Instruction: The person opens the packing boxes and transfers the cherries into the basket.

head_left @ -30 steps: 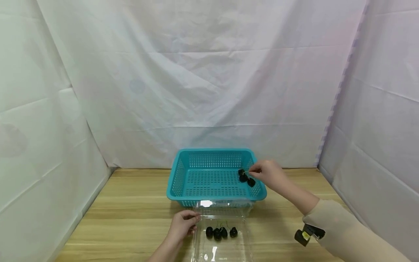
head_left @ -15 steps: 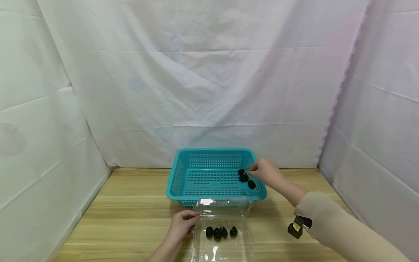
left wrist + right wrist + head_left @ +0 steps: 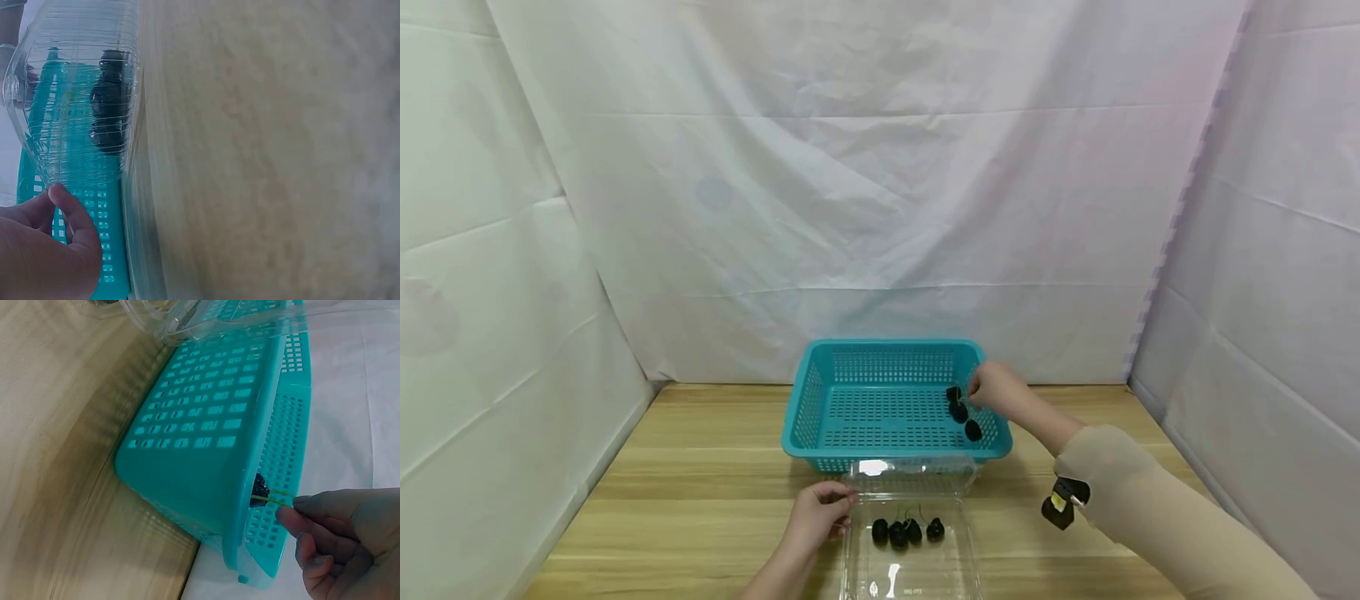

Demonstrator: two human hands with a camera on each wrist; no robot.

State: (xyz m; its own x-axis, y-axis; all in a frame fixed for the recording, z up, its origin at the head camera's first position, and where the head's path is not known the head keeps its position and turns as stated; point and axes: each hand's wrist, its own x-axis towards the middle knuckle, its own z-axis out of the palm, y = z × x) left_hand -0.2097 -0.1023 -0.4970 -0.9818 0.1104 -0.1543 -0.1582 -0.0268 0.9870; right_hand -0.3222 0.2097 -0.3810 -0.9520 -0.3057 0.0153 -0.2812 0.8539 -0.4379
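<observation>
My left hand point(image 3: 816, 521) pinches the left edge of a clear plastic clamshell box point(image 3: 917, 575), whose lid stands raised. Several dark cherries point(image 3: 880, 531) with stems lie in a row in the box. Behind it is a turquoise plastic basket point(image 3: 898, 454), where a few dark cherries point(image 3: 973, 431) sit on the right side. Over the basket's right rim, my right hand point(image 3: 1000, 390) reaches in. In the right wrist view, its thumb and forefinger pinch a green cherry stem point(image 3: 279, 499); the dark cherry point(image 3: 258, 490) below is partly hidden by the rim.
Basket and box stand on a wood-grain table point(image 3: 700, 483), the raised lid point(image 3: 910, 477) against the basket's front. White cloth point(image 3: 880, 192) hangs at the back and both sides. A small black device point(image 3: 1063, 500) is strapped to the right sleeve.
The right hand has shifted slightly within the basket's right side and its forearm has swung left. The nearest cherry in the basket has moved a little toward the front. The left hand stays put.
</observation>
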